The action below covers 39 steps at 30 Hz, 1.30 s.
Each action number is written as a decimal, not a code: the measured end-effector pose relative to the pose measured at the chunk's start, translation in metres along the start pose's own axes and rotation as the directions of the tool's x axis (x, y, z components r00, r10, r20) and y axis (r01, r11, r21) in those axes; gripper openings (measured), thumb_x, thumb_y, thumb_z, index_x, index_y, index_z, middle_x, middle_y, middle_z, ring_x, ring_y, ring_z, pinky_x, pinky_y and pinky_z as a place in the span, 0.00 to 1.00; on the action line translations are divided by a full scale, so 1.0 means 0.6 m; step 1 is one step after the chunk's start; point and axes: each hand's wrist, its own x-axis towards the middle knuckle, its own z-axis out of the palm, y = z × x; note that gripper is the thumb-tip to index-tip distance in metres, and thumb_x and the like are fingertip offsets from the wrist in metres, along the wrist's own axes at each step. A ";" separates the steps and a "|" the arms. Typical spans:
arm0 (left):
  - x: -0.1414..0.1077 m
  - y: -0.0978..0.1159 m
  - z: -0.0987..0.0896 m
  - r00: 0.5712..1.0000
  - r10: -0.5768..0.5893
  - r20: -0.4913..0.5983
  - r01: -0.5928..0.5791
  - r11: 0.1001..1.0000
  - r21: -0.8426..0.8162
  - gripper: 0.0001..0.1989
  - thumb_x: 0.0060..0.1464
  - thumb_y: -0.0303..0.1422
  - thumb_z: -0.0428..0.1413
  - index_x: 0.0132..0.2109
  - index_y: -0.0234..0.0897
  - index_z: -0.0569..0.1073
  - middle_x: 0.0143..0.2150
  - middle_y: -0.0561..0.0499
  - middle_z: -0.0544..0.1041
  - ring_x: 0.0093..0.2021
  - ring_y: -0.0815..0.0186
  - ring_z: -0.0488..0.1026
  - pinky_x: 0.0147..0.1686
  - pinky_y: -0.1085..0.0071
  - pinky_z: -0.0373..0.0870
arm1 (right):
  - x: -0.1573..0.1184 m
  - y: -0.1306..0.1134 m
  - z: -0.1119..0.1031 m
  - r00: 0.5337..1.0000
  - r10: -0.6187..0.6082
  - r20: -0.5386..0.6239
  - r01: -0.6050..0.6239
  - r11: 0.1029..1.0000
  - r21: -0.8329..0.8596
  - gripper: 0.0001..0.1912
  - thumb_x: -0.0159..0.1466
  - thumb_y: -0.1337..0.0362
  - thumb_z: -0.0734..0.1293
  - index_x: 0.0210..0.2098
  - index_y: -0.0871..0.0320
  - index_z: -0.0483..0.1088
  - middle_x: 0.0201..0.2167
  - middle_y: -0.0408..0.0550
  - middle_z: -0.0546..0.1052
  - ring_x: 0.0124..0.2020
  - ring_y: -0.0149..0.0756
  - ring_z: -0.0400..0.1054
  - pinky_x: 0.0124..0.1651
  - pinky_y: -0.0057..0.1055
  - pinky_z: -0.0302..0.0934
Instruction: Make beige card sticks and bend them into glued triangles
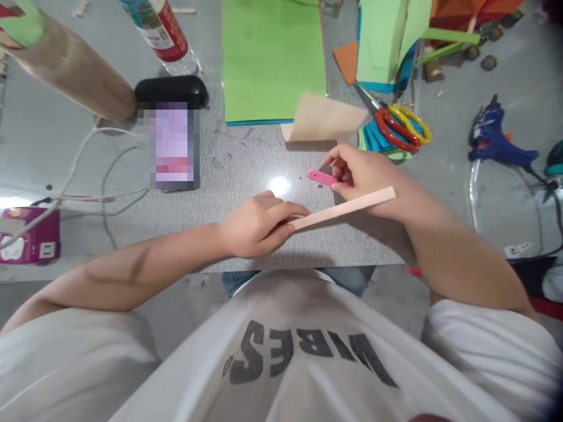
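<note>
In the head view, my left hand (264,225) rests low over the grey table. It pinches one end of a pale peach strip (347,207) between thumb and index finger. The strip slants up to the right, its far end passing in front of my right wrist. Above the strip, my right hand (358,173) is closed around a small pink cutter (322,176). The cutter's pink end, with a small hole, sticks out to the left; the rest is hidden by my fingers.
Green paper sheets (272,58) and a folded beige piece (328,120) lie ahead. Scissors (391,123) rest on small paper pieces at upper right. A blue glue gun (497,138) stands far right. To the left are a phone (173,140), a bottle (165,35) and cables (83,149).
</note>
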 end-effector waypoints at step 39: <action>0.000 0.001 0.012 0.998 0.070 0.002 -0.059 0.827 0.560 0.15 0.80 0.27 0.54 0.40 0.41 0.78 0.36 0.49 0.80 0.33 0.62 0.72 0.36 0.59 0.64 | -0.058 -0.043 -0.025 0.987 -0.089 0.135 0.129 0.939 -0.320 0.28 0.86 0.51 0.61 0.34 0.50 0.83 0.33 0.55 0.82 0.36 0.51 0.72 0.40 0.46 0.54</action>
